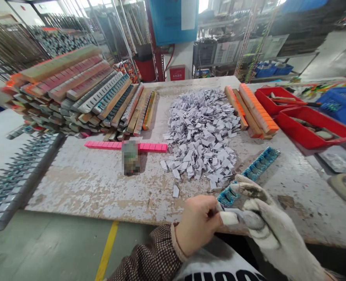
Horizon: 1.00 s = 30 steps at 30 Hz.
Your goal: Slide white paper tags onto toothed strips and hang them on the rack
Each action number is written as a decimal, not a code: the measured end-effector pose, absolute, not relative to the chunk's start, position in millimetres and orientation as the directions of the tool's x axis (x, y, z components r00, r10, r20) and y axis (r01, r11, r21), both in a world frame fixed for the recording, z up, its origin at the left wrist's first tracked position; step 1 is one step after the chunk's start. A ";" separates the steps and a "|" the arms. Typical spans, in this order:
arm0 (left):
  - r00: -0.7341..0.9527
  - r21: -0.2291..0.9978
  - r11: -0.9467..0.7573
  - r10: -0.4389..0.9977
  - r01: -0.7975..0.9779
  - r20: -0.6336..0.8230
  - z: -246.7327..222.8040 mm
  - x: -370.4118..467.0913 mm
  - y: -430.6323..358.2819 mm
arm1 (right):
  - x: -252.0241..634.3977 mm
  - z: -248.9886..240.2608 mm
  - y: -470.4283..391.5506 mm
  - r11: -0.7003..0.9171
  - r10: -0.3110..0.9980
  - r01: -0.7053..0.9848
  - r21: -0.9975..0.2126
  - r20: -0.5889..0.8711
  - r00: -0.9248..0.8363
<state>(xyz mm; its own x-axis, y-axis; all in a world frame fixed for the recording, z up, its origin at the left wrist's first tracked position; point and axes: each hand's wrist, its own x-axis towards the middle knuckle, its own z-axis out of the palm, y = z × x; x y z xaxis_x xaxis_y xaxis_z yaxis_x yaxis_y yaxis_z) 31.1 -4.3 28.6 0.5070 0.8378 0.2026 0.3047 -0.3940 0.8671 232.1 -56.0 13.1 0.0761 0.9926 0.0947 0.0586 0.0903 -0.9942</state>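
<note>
Near side of the table (102, 191): a white piece (229, 218) is being pinched by the bare left hand (198, 224), right of which a glittery blue strip (261, 163) is being partly covered. Through glove bulk, the piece risks being dislodged. What the gloved right hand (281, 230) is clamping is being obscured and cannot be told.

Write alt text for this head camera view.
A bare left hand and a gloved right hand pinch a small pale piece at a worn table, before heaped white pieces; stacked bars left, red trays right.
</note>
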 end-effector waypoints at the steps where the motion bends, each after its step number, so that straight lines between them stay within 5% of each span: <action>1: 0.486 0.847 -0.413 0.846 0.335 0.220 26.6 30.6 -5.1 | 226.6 14.3 -55.4 0.095 0.989 0.043 -0.995 0.099 0.107; 8: 0.653 0.763 -0.594 0.688 0.255 0.318 23.9 28.6 -13.4 | 215.5 7.5 -50.0 0.223 0.973 0.184 -0.957 0.230 0.018; 12: 0.649 0.648 -0.626 0.716 0.433 0.258 16.6 21.0 11.8 | 233.1 4.4 -41.2 0.212 0.968 0.296 -0.931 0.241 0.064; 17: 0.452 0.368 -0.467 0.882 0.804 0.133 3.1 2.6 74.4 | 253.6 -0.8 -26.2 0.349 0.861 0.751 -0.561 0.508 -0.021; 24: 0.400 0.303 -0.391 0.916 0.869 0.035 -14.7 0.8 104.1 | 244.7 -8.6 -20.9 0.463 0.796 0.878 -0.122 0.493 -0.351; 30: 0.402 0.337 -0.380 0.915 0.862 0.003 -19.1 0.1 104.9 | 249.2 -4.7 -13.7 0.492 0.837 0.850 -0.190 0.373 -0.401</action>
